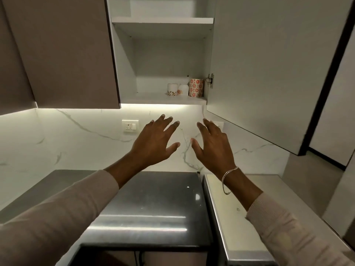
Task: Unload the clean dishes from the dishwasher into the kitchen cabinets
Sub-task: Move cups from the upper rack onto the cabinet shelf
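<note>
Both hands empty, fingers spread and straight, gripping nothing. Left hand (153,139) and right hand (213,144) are raised side by side in front of the marble wall (76,139), just below the open cabinet (153,100). Three cups stand upright on the lowest shelf, far right corner: short cup (172,89), white cup (183,89), tall flowered cup (196,87). They sit above and beyond the fingertips, with the tall one over the right hand. No dish is in hand and the dishwasher racks are not in view. Judgement: the next pick lies low and near, so both hands must turn back down.
</note>
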